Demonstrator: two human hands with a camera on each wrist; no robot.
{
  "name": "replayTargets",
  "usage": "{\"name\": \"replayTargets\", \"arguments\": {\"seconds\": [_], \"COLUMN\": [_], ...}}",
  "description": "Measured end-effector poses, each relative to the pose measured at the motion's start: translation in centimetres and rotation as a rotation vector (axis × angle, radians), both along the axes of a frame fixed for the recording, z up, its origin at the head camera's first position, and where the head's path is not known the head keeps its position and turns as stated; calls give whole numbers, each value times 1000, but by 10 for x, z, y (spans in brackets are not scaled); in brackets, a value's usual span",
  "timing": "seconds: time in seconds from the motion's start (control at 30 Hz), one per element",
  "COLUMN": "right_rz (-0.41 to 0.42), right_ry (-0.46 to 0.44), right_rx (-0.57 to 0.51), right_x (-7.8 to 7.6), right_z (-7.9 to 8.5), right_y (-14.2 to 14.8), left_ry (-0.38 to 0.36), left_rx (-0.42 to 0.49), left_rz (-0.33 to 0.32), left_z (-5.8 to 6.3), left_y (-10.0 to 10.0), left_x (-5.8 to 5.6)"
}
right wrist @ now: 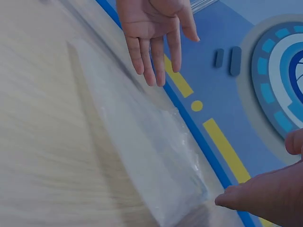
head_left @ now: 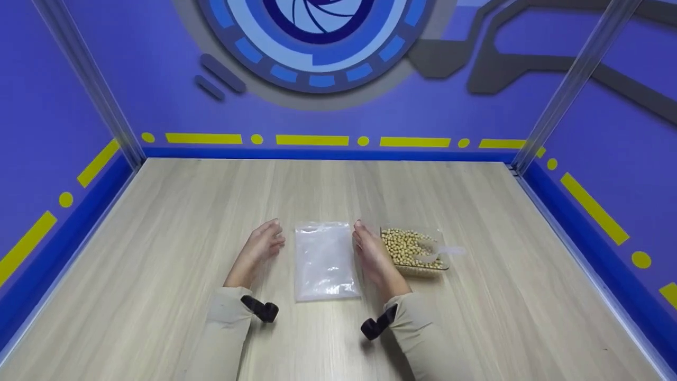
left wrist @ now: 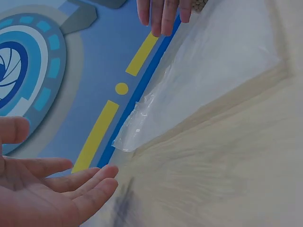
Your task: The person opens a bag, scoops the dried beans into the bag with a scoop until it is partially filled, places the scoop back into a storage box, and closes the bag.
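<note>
A clear plastic bag (head_left: 326,262) lies flat on the wooden table, between the two hands. To its left the left hand (head_left: 260,246) is held with fingers extended and relaxed, apart from the bag; in the left wrist view this hand (left wrist: 57,189) shows its open palm. On the other side, the right hand (head_left: 373,253) is beside the bag's right edge, its fingers extended and holding nothing. Just right of that hand stands a clear plastic box (head_left: 423,271) of yellowish beans (head_left: 402,246). A translucent scoop (head_left: 449,250) rests in the beans, its handle over the box's right side.
The light wood table (head_left: 174,211) reaches back to a blue printed wall (head_left: 158,106) with yellow marks. Side panels with metal posts (head_left: 576,79) stand left and right. Each wrist wears a small black camera (head_left: 262,309) that juts inward.
</note>
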State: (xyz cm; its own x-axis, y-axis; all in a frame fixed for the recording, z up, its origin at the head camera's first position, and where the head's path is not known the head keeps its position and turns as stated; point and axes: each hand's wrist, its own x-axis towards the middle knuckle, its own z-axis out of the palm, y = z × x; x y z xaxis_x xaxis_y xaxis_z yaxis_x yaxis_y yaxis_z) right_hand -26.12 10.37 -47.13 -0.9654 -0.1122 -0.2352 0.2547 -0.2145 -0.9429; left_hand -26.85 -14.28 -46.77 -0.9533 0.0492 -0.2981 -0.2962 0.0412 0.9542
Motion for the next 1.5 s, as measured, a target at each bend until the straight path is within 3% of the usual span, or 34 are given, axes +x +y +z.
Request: {"name": "replayTargets", "arguments": {"seconds": [0.37, 0.77, 0.93, 1.1, 1.37, 1.5], "right_rz": [-41, -51, -44, -33, -129, -129], "right_ry": [-17, -6, -5, 3, 17, 11], "right_rx": [77, -80, -101, -88, -54, -36], "right_x": [-3, -8, -7, -7, -10, -10], "right_z": [-15, -24, -25, -26, -26, -24], "right_y": [-10, -17, -18, -18, -21, -21], "left_ry": [-53, -50, -45, -37, 2, 30], "left_rx": [29, 101, 128, 117, 83, 50], "left_rz": [1, 65, 57, 56, 71, 73], "left_z": [-12, -14, -15, -15, -14, -13], "left_y": [3, 8, 10, 12, 15, 15], "left_x": [-2, -5, -6, -6, -7, -7]}}
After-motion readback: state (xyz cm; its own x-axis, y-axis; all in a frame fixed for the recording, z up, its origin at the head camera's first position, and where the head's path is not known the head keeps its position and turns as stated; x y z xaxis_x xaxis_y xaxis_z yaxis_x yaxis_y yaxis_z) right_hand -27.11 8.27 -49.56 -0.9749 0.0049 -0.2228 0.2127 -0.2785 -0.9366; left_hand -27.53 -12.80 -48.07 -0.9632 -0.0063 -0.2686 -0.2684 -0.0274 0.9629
